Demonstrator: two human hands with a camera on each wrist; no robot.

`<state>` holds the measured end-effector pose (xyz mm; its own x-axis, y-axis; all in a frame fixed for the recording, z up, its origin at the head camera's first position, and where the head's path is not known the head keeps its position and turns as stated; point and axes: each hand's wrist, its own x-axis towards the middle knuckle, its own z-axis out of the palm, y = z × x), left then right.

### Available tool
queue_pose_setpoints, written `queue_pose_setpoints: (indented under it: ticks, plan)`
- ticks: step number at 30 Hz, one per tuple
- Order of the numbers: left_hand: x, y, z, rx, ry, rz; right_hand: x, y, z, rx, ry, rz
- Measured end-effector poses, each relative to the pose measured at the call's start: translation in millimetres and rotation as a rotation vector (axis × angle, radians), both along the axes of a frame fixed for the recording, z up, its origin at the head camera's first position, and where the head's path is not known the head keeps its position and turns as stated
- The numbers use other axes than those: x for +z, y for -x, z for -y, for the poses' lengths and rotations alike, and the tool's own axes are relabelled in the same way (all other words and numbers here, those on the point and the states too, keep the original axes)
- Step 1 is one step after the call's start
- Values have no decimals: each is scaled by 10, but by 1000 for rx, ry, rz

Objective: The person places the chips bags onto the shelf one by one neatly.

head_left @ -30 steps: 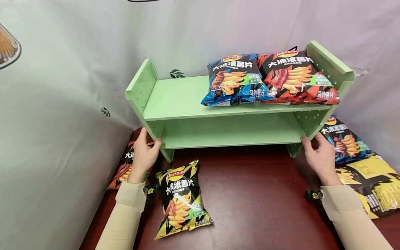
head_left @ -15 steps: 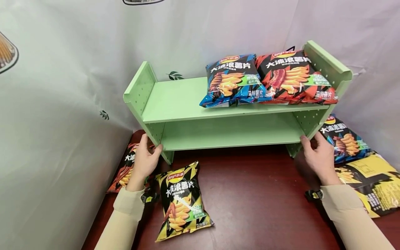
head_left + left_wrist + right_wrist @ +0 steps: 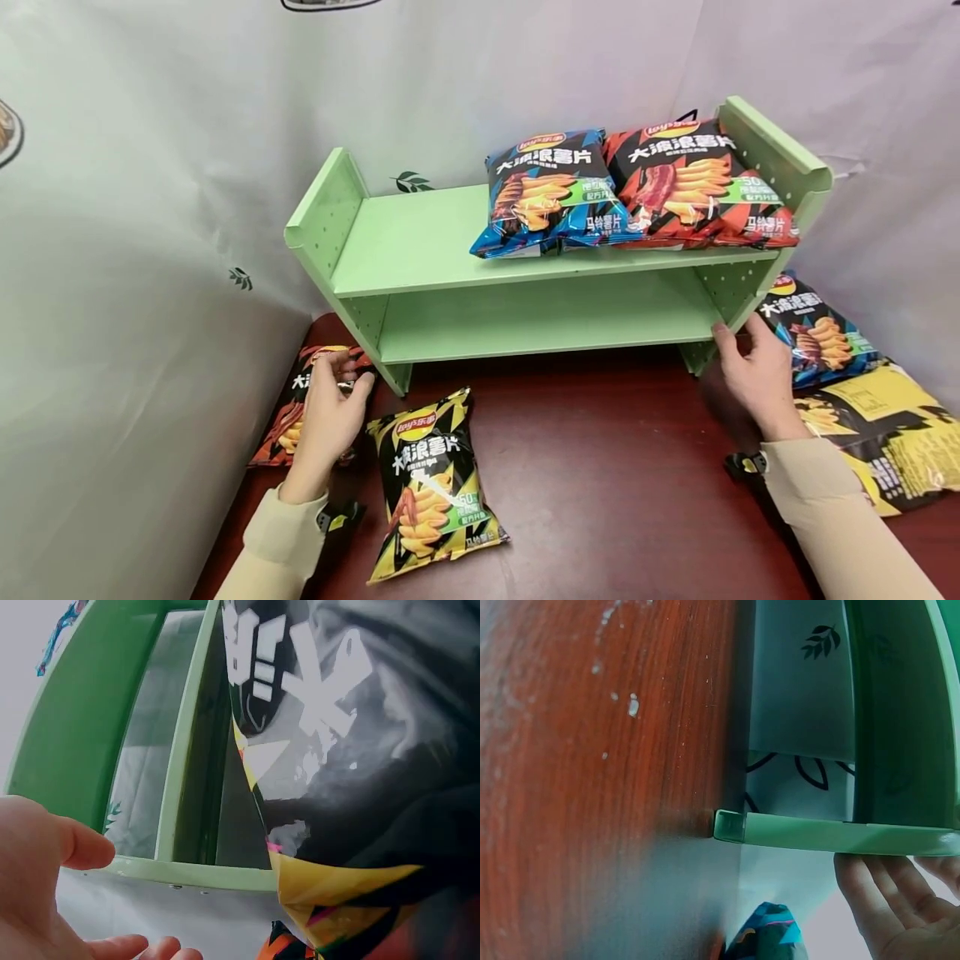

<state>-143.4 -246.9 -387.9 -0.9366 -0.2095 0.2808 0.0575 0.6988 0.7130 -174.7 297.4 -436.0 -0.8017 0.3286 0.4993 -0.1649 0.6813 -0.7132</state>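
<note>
A light green two-tier shelf stands on the dark red table. My right hand grips its right side panel, thumb at the front edge and fingers against the outer face. My left hand is off the left side panel, holding nothing, its fingers loosely bent. Below that hand lies a red bag of potato chips, partly covered by it. A yellow-and-black chip bag lies just right of my left wrist and looms large in the left wrist view.
On the top tier, a blue chip bag and a red chip bag rest side by side at the right. Beyond my right hand lie another blue bag and a face-down yellow bag. Pale curtain walls enclose the table.
My left hand has let go of the shelf's left panel and drawn back toward me. My right hand stays on the right panel. The whole scene shifts slightly left in view.
</note>
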Motion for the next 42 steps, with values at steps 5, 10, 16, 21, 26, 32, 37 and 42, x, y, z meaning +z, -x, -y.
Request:
queue_pose_setpoints:
  ticks: [5, 10, 16, 21, 26, 32, 37, 42]
  plan:
    - [-16, -134, 39, -49, 95, 72, 0, 4, 0, -6, -2, -11]
    - [-7, -256, 76, -64, 276, 163, -18, 8, 2, -5, 5, -31]
    - [-6, -376, 73, -77, 428, 281, -24, 4, 0, -3, 14, -30]
    - [-38, -475, 62, -88, 450, 384, -30, 13, 3, 1, 7, -23]
    - [-71, -584, 31, -114, 466, 445, -32, 19, 9, 7, 11, -17]
    - [-159, -682, -29, -165, 460, 547, -15, 19, 10, 19, 13, -11]
    - [-243, -720, -31, -190, 416, 592, -20, 20, 3, 18, 7, -9]
    - [-300, -740, -66, -219, 323, 610, -30, 16, -4, 8, 8, -7]
